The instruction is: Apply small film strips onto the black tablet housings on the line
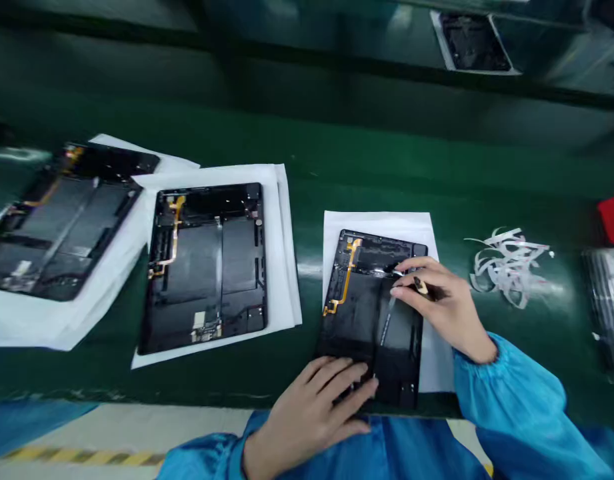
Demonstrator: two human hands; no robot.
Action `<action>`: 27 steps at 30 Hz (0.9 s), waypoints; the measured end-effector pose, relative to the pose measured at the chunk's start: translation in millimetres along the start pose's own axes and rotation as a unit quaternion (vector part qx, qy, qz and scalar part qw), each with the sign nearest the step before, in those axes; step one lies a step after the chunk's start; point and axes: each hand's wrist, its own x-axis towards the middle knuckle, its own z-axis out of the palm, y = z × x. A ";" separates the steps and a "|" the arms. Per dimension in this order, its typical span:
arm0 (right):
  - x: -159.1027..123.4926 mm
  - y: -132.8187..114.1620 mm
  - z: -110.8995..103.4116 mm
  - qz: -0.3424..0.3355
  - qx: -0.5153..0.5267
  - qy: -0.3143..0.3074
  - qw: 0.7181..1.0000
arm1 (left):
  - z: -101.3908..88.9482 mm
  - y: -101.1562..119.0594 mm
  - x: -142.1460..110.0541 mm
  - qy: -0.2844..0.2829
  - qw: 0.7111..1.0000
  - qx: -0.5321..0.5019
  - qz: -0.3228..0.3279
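left hand [319,410] lies splayed, partly hiding a shell [359,303]; right hand [445,297] curls around a mostly hidden tool [421,286].

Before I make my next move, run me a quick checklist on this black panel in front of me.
1. Left hand steadying the panel: ok, fingers rest on its lower part.
2. Right hand at the pale strip: ok, thumb tip by its upper end.
3. Firm pinch on that strip: cannot tell.
4. Panel wholly on the white sheet: not ok, its lower end runs past it.
5. Orange ribbon clear of both hands: ok.
6. Loose strips off the panel: ok, heaped to its right.
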 end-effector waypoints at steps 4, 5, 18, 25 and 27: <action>0.2 16.6 5.9 -0.010 -0.029 0.032 0.999 | -1.6 -1.0 4.7 -0.027 0.999 0.017 0.006; 0.0 19.5 7.6 -0.012 -0.031 0.034 0.999 | -2.2 -1.1 5.6 -0.031 0.999 0.019 0.008; -0.7 27.4 18.2 -0.046 -0.094 0.019 0.994 | -5.2 -1.4 7.9 -0.015 1.000 0.019 0.008; -1.0 29.1 19.6 -0.055 -0.101 0.023 0.993 | -6.2 -1.2 9.2 -0.004 1.000 0.024 0.011; -1.1 29.8 19.9 -0.055 -0.105 0.022 0.993 | -6.6 -1.2 9.2 -0.004 1.000 0.026 0.013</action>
